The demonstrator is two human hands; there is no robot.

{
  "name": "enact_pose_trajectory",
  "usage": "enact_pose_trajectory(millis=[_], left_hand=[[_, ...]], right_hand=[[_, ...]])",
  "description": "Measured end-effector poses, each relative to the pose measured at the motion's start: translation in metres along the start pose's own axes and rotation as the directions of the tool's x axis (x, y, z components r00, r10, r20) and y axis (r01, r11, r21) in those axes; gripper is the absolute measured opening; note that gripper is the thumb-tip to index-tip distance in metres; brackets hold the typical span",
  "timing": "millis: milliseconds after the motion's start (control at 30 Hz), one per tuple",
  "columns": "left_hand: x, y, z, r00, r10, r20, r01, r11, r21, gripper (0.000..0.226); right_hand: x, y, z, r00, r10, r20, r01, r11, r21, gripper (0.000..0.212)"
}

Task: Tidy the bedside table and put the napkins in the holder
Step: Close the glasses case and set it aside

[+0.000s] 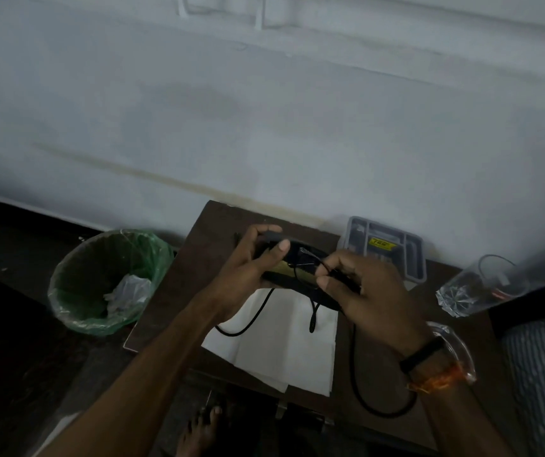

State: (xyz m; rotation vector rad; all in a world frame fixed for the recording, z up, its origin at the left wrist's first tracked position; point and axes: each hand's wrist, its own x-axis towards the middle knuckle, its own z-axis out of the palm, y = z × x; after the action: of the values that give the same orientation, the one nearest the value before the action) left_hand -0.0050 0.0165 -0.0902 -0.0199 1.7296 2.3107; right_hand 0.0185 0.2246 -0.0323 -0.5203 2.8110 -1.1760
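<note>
Both hands work a black cable above the bedside table.

The left hand [248,268] grips a dark bundle [284,258]; the right hand [363,291] pinches the cable [357,374]. White napkins [277,341] lie flat on the table [198,258], the grey holder [393,249] at its back.

bare forearms; right wrist wears black band [424,353], clear bangle [455,341], orange thread [436,381]

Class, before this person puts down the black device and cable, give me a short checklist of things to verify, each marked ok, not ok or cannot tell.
1. Left hand grips black device: ok.
2. Right hand holds black cable: ok.
3. Cable fully gathered: not ok, loops hang over the white napkins.
4. Napkins in grey holder: not ok, flat on the table.
5. Glass upright: not ok, lying tilted.
6. Bin has room: ok.
</note>
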Motion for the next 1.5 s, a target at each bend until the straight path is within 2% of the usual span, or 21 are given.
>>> enact_pose_trajectory(millis=[200, 367, 633, 900, 1033, 1133, 1367, 1500], left_hand=[[-0.003, -0.003, -0.004, 0.988, 0.011, 0.152, -0.025, 0.996, 0.09, 0.056], [-0.006, 0.0, -0.001, 0.97, 0.008, 0.245, -0.049, 0.986, 0.161, 0.083], [-0.006, -0.001, 0.008, 0.976, 0.062, 0.208, -0.087, 0.99, 0.114, 0.11], [-0.009, 0.0, 0.007, 0.979, 0.059, 0.195, -0.087, 0.986, 0.141, 0.111], [-0.01, 0.002, 0.009, 0.981, 0.041, 0.188, -0.065, 0.99, 0.124, 0.116], [-0.01, 0.003, 0.011, 0.983, 0.042, 0.181, -0.064, 0.991, 0.118, 0.117], [-0.01, 0.005, 0.009, 0.984, 0.035, 0.173, -0.056, 0.991, 0.121, 0.112], [-0.008, 0.004, 0.008, 0.987, 0.034, 0.156, -0.049, 0.994, 0.095, 0.11]], right_hand=[[0.002, 0.005, -0.006, 0.999, 0.033, -0.019, -0.032, 0.997, 0.067, 0.013], [0.001, 0.009, -0.01, 0.999, 0.04, -0.006, -0.038, 0.989, 0.139, 0.015], [0.005, 0.012, -0.009, 0.998, -0.058, -0.022, 0.059, 0.997, 0.053, 0.008], [0.009, 0.016, -0.012, 0.985, -0.146, -0.088, 0.148, 0.989, 0.016, 0.018], [0.009, 0.017, -0.005, 0.987, -0.161, -0.015, 0.161, 0.986, -0.035, 0.024], [0.008, 0.018, -0.002, 0.993, -0.117, 0.016, 0.117, 0.993, -0.027, 0.036], [0.006, 0.022, 0.004, 0.974, -0.224, -0.039, 0.213, 0.958, -0.191, 0.028], [0.006, 0.021, 0.006, 0.949, -0.289, -0.122, 0.25, 0.931, -0.266, 0.03]])
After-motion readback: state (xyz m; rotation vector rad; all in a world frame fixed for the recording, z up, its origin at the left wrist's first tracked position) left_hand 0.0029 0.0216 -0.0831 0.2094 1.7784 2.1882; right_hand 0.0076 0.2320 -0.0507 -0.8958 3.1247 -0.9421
